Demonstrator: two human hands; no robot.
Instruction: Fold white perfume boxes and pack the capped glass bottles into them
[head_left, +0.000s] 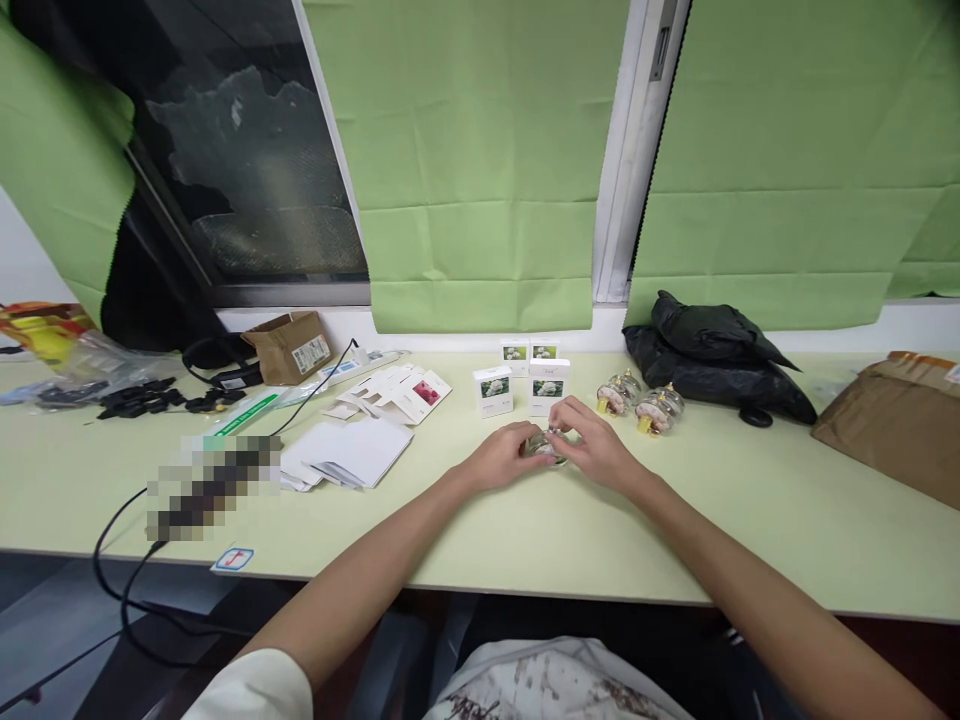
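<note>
A pale green table (675,520) runs along a wall of green blinds (480,160), with a dark window (247,170) at the left. On it stand small white boxes (493,390), flat cartons (352,450), two glass bottles (637,400) and a black bag (712,360). Both forearms reach forward, meeting mid-table. The left hand (502,455) and right hand (596,445) close around what seems a small glass bottle (545,447), resting on the table just before the boxes.
</note>
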